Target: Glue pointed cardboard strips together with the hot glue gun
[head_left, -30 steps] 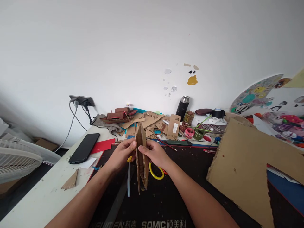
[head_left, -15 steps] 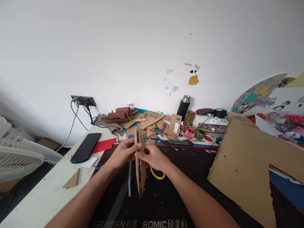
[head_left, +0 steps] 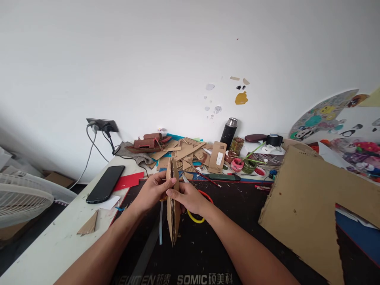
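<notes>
Two cardboard pieces point(head_left: 173, 217) stand on edge, face to face, in front of me, with a narrow gap showing along their rough edges. My left hand point(head_left: 154, 190) grips them from the left, thumb on the near edge. From the right my right hand point(head_left: 188, 197) pinches them just below, its thumb also at the near edge; its other fingers are partly hidden. Behind my right hand lie scissors point(head_left: 197, 220) with a red and yellow handle. A thin pale blue strip point(head_left: 161, 227) lies left of the cardboard on the black mat point(head_left: 208, 253).
A large cardboard sheet point(head_left: 297, 209) covers the right side. Cardboard scraps point(head_left: 190, 150), a brown model boat point(head_left: 148, 143), a black thermos point(head_left: 229, 132) and small paint pots point(head_left: 237, 164) line the wall. At left are a phone point(head_left: 105, 184), red paper point(head_left: 129, 181) and a fan point(head_left: 26, 200).
The two hands and the cardboard have shifted very slightly left. My right hand has moved a little on the cardboard, and more of the scissors shows behind it. The grip stays the same.
</notes>
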### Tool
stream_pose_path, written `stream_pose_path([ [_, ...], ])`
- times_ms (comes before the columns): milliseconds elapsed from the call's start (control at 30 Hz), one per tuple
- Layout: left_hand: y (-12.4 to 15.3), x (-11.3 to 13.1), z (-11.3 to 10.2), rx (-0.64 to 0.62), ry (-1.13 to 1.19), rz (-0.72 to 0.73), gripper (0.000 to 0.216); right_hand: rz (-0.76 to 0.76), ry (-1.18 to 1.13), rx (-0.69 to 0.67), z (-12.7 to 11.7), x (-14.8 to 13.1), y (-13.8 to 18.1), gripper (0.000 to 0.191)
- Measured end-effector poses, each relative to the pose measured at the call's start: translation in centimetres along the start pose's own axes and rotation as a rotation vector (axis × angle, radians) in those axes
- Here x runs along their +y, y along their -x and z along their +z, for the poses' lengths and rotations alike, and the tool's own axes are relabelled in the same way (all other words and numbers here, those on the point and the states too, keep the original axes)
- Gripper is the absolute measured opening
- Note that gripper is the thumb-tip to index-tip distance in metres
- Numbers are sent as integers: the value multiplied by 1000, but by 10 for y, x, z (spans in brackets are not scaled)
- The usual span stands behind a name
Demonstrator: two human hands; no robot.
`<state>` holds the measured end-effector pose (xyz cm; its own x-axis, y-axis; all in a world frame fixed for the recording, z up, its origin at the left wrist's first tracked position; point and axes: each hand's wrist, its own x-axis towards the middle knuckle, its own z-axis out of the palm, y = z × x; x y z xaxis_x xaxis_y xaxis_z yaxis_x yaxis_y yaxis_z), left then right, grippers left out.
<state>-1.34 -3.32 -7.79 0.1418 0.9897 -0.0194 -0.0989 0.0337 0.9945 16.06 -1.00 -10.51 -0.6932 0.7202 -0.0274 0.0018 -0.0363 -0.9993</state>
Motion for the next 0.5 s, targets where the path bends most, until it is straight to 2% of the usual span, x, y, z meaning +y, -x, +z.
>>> stream_pose_path([
  [167,0,1,3,13,-7,6,45,9,11,-22,-1,1,0,57],
  [333,2,-1,9,78,46,-7,52,-133,96,153,5,-3,1,54],
  [400,3,-2,10,101,86,6,57,-127,25,138,6,-8,1,56],
  [467,4,-2,10,74,140,12,63,-114,-53,158,4,-13,1,60],
  [500,5,-2,10,28,154,0,66,-122,-57,217,2,-15,1,60],
])
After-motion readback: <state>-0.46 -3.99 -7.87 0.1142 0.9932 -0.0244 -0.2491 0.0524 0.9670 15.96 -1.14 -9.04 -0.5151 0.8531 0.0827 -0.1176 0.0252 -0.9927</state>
